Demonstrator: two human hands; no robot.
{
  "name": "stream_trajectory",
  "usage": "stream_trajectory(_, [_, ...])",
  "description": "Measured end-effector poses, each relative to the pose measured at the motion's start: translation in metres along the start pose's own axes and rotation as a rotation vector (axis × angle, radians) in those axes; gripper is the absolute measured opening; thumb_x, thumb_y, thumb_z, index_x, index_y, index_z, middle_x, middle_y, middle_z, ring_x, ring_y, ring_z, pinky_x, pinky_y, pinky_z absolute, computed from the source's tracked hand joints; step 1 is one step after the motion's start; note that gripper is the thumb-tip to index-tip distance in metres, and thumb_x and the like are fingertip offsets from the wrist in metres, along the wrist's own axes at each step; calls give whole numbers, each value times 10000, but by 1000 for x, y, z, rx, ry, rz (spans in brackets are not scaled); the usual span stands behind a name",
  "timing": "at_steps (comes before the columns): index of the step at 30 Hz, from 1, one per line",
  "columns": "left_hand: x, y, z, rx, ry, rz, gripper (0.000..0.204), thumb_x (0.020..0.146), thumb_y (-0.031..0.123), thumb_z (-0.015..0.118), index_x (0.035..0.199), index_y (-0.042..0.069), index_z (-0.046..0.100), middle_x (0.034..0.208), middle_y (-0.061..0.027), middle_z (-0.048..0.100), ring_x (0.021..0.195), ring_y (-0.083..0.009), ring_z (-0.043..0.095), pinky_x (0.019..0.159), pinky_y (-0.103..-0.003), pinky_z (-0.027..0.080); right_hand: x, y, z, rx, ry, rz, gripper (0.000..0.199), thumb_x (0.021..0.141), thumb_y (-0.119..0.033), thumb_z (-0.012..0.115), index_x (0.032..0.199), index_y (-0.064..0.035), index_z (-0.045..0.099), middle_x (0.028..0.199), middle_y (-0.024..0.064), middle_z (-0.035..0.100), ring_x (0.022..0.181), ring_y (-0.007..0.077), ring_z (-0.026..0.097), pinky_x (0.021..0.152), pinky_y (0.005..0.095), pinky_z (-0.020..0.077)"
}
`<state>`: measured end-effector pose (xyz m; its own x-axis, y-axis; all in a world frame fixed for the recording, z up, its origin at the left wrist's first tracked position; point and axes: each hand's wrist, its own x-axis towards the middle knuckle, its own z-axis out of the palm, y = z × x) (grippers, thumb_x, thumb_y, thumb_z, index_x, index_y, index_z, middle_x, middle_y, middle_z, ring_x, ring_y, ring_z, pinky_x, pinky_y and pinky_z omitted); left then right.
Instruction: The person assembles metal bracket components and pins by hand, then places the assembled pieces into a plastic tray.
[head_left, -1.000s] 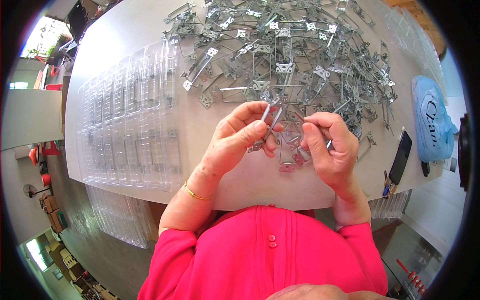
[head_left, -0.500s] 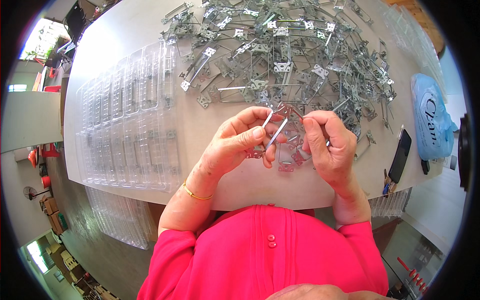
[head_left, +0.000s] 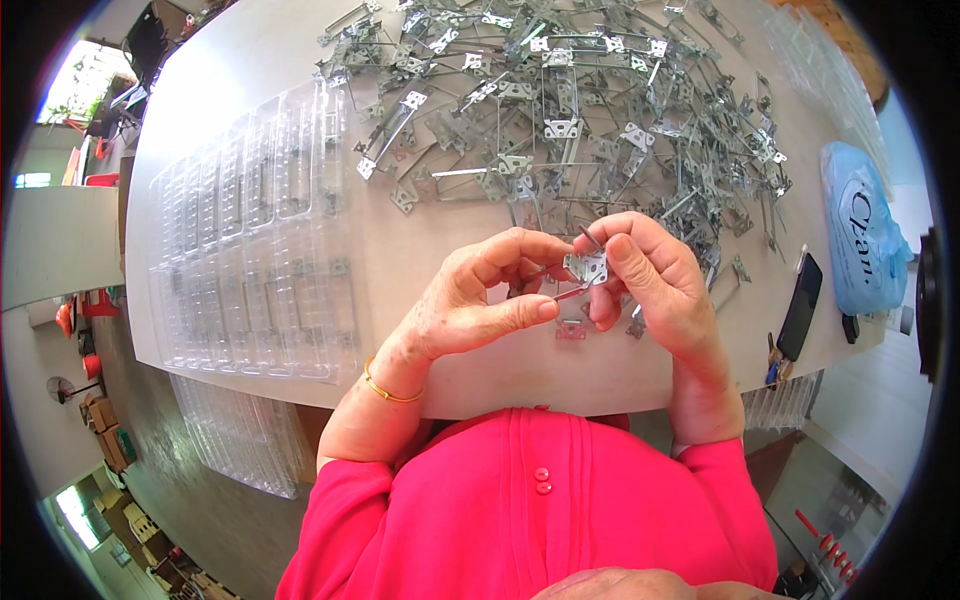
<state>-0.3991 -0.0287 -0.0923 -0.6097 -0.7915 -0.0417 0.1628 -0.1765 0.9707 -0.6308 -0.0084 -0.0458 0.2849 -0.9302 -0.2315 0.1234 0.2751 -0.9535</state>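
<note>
Above the near part of the table, both hands meet at a small silvery metal bracket [head_left: 588, 268] with a holed end plate and thin rods. My left hand [head_left: 465, 300] is closed on its rods from the left, thumb and fingers pinching it. From the other side, my right hand [head_left: 655, 278] grips the plate end between thumb and fingers. A thin dark rod shows by the right fingertips; whether it belongs to the bracket I cannot tell. Just beyond the hands spreads a large heap of similar metal brackets [head_left: 562, 129], and a few lie partly hidden beneath the fingers.
Clear plastic trays [head_left: 240, 232] with moulded compartments lie on the left of the white table [head_left: 390, 330], some brackets showing through them. To the right are a black phone [head_left: 802, 308], keys [head_left: 774, 366] and a blue plastic bag [head_left: 862, 235]. More clear plastic [head_left: 832, 85] lies far right.
The bracket has turned, so its holed plate now shows between the hands. My right fingers have moved left onto that end, and the left hand has closed in toward it.
</note>
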Motion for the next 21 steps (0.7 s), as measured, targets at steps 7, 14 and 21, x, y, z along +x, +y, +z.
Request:
stream_trajectory(7, [2, 19, 9, 244, -33, 57, 426, 793, 98, 809, 1190, 11, 683, 951, -26, 671, 731, -86, 504, 652, -268, 429, -4, -1, -9, -227, -26, -81, 137, 1031, -175, 610, 995, -44, 622, 788, -31, 583, 655, 33, 506, 606, 207, 428])
stream_trajectory(14, [1, 18, 9, 390, -127, -22, 411, 792, 106, 809, 1175, 19, 686, 953, -58, 700, 704, -89, 527, 631, -263, 451, 1, 3, -6, -83, 175, -358, 82, 1018, -112, 605, 1002, -33, 589, 1101, 77, 616, 805, 59, 511, 723, 204, 449])
stream_trajectory(21, [0, 18, 3, -193, -58, -280, 470, 906, 199, 771, 1275, 2, 555, 992, -62, 690, 806, -78, 610, 639, -235, 480, 5, -9, -11, -553, -236, -672, 71, 908, -47, 699, 934, -41, 633, 1201, 127, 672, 1149, 288, 620, 968, 375, 483])
